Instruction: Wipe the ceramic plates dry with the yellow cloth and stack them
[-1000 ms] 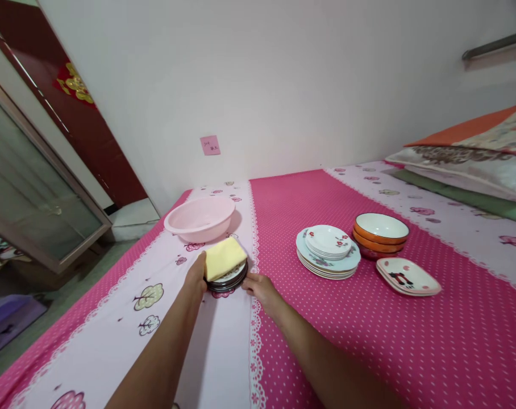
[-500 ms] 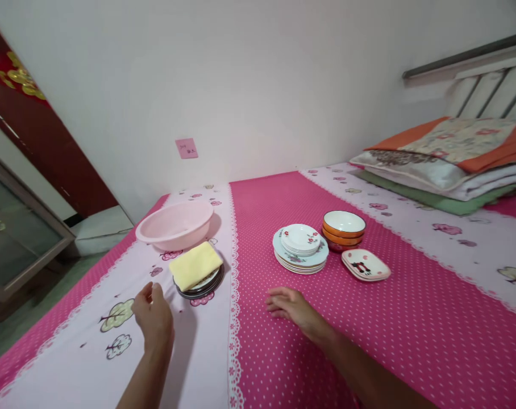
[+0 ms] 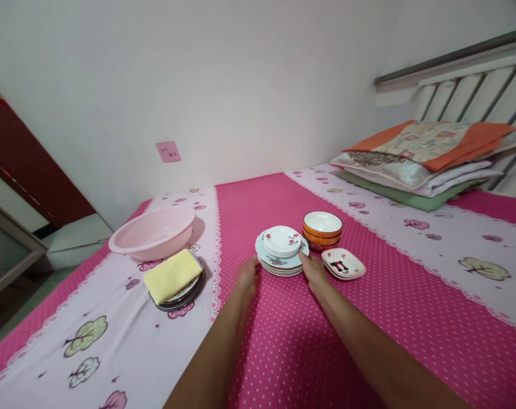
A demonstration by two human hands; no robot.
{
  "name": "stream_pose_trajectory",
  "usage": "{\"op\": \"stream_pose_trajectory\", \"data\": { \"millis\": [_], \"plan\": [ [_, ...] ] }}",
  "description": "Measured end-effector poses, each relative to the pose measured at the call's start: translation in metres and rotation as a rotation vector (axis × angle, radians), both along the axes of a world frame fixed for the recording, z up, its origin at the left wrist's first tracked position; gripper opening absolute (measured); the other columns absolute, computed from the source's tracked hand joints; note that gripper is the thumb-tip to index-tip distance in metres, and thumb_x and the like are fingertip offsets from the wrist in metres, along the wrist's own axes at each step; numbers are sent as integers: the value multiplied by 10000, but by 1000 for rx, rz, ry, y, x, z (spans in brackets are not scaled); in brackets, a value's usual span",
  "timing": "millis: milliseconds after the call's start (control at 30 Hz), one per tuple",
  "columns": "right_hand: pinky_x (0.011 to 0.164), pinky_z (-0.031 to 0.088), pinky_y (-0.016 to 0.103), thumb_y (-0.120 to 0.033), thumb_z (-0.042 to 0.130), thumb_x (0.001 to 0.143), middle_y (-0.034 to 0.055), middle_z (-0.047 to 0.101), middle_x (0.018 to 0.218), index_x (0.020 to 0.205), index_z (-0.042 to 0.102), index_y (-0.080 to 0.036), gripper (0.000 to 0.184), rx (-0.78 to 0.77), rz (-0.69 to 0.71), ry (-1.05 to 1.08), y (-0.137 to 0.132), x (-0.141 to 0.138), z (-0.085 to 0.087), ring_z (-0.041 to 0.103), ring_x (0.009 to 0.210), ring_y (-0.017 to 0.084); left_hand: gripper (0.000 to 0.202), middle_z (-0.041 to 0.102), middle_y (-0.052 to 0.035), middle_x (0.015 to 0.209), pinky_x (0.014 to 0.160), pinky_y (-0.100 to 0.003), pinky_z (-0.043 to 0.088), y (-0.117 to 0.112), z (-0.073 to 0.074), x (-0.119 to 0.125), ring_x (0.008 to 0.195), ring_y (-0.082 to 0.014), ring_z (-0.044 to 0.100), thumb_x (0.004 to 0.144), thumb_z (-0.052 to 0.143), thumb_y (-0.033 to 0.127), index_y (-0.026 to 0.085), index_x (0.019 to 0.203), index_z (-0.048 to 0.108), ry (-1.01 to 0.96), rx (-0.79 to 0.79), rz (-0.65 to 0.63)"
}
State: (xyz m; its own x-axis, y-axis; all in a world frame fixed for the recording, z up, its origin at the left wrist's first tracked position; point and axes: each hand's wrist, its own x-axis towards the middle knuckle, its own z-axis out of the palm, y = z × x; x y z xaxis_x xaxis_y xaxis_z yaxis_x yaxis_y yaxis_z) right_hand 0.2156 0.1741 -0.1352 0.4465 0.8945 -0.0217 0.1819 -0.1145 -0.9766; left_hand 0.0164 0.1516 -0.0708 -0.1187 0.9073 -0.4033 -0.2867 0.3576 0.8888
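A stack of plates (image 3: 282, 257), small white flowered ones on larger pale blue ones, sits on the pink dotted bedspread (image 3: 309, 341). My left hand (image 3: 247, 278) reaches to the stack's left edge with fingers stretched out, holding nothing. My right hand (image 3: 313, 270) is at the stack's right edge, its fingertips at the rim and fingers apart. Both forearms stretch forward from the bottom of the view.
Stacked orange bowls (image 3: 323, 230) and a small square dish (image 3: 343, 264) lie right of the plates. To the left, a yellow cloth (image 3: 171, 275) lies on dark plates (image 3: 197, 286) beside a pink basin (image 3: 152, 232). Folded bedding (image 3: 415, 159) is at the back right.
Both hands left the dark plates with the yellow cloth and moved right to either side of the plate stack. The view has turned to the right.
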Motion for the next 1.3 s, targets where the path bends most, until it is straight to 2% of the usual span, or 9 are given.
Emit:
{"op": "stream_pose_trajectory", "data": {
  "millis": [200, 400, 567, 667, 767, 867, 1000, 1133, 1300],
  "plan": [
    [888, 599, 410, -413, 684, 991, 72, 711, 1177, 1169, 690, -169, 302, -200, 19, -18, 14, 9, -2, 705, 1028, 224, 409, 644, -116, 1331, 925, -482, 591, 49, -2, 29, 1117, -266, 668, 977, 677, 390, 180, 1324, 624, 36, -85, 17],
    [865, 579, 373, -380, 711, 905, 140, 806, 1050, 1006, 779, -150, 261, -187, 21, -36, 5, 8, 1, 750, 1054, 307, 416, 645, -119, 1327, 927, -475, 589, 44, -9, 27, 1125, -273, 667, 966, 693, 387, 172, 1317, 628, 110, -114, 48],
    [789, 587, 379, -369, 689, 818, 174, 821, 979, 919, 813, -139, 281, -140, 87, -12, -25, -2, 3, 775, 985, 353, 404, 652, -117, 1313, 917, -470, 594, 2, -13, 7, 1106, -266, 673, 971, 687, 387, 170, 1307, 633, 148, -92, 59],
    [795, 594, 382, -347, 679, 791, 166, 823, 996, 922, 813, -137, 282, -118, 162, 18, -51, -17, 1, 781, 967, 346, 363, 670, -102, 1273, 891, -450, 602, -34, -18, -15, 1062, -247, 683, 981, 673, 387, 175, 1274, 647, 167, -60, 91],
    [793, 605, 377, -353, 676, 771, 146, 828, 980, 920, 811, -146, 288, -94, 265, 58, -80, -41, -2, 786, 938, 331, 280, 720, -71, 1107, 814, -395, 605, -76, -24, -45, 930, -208, 704, 970, 689, 379, 151, 1133, 689, 192, -19, 157],
    [783, 614, 381, -358, 677, 756, 134, 829, 981, 942, 808, -153, 306, -77, 363, 101, -107, -71, -4, 788, 906, 324, 292, 748, -62, 810, 702, -347, 554, -118, -30, -79, 792, -249, 719, 816, 820, 402, 130, 843, 716, 211, 35, 242],
    [792, 611, 396, -377, 727, 729, 129, 828, 963, 935, 808, -171, 302, -65, 465, 140, -135, -113, -3, 778, 902, 330, 409, 737, -68, 682, 656, -376, 529, -165, -33, -119, 712, -293, 710, 612, 892, 498, 161, 747, 704, 240, 88, 334],
    [830, 601, 405, -372, 761, 712, 124, 826, 989, 957, 808, -190, 309, -50, 535, 167, -153, -148, 2, 765, 947, 332, 476, 725, -59, 646, 669, -396, 531, -195, -34, -153, 662, -287, 696, 541, 883, 568, 176, 736, 697, 268, 96, 390],
    [838, 599, 404, -374, 769, 722, 124, 822, 1018, 990, 807, -204, 320, -41, 603, 196, -172, -182, 7, 760, 973, 338, 433, 749, -62, 702, 730, -394, 560, -220, -33, -188, 727, -287, 725, 543, 892, 480, 170, 788, 716, 270, 79, 431]
  ]
}}
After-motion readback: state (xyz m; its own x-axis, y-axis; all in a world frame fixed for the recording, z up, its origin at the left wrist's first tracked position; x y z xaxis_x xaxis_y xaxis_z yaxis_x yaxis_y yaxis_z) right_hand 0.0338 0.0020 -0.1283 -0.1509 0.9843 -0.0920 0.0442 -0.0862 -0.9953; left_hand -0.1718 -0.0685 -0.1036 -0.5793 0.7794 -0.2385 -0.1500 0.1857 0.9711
